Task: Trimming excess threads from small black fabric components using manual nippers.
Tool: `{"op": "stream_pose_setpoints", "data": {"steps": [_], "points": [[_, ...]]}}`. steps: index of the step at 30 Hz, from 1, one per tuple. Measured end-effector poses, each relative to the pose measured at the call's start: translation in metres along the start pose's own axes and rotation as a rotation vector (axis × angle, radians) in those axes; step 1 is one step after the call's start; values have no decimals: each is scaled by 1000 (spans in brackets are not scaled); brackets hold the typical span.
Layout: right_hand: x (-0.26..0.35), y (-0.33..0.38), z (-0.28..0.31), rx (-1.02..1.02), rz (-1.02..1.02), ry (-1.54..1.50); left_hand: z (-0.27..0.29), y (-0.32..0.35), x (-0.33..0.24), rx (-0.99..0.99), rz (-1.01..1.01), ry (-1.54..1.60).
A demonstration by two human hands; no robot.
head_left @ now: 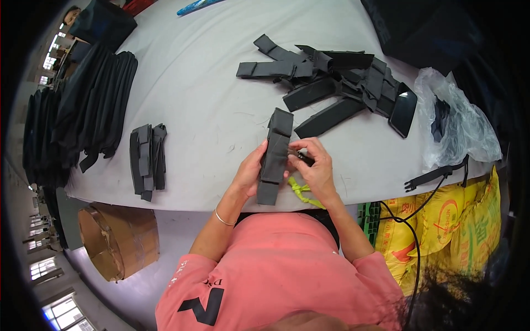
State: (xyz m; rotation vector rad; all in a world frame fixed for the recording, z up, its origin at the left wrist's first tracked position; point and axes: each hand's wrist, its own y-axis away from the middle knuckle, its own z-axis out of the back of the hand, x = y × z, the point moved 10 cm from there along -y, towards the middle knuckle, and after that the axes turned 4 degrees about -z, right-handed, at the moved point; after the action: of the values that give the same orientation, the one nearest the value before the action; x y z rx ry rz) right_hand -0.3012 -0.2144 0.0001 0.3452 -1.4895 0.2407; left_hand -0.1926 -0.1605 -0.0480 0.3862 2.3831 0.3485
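Near the table's front edge, my left hand grips a dark grey folded fabric strip by its left side, holding it lengthwise away from me. My right hand is closed at the strip's right edge, around a small black tool mostly hidden by the fingers. Just below that hand is a bright yellow-green ribbon; whether it is tied to the tool I cannot tell. Beyond my hands lies a loose heap of similar dark strips. A smaller stack of strips rests to the left.
A black phone leans against the heap's right end. A clear plastic bag and a black buckled strap lie at right, above yellow sacks. Dark folded fabric is piled at left; a cardboard drum stands below.
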Motion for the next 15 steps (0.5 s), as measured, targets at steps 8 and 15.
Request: {"op": "stream_pose_setpoints", "data": {"steps": [8, 15], "points": [[41, -16, 21, -172, 227, 214, -12, 16, -9, 56, -43, 172], [69, -16, 16, -236, 479, 527, -10, 25, -8, 85, -20, 162]]}}
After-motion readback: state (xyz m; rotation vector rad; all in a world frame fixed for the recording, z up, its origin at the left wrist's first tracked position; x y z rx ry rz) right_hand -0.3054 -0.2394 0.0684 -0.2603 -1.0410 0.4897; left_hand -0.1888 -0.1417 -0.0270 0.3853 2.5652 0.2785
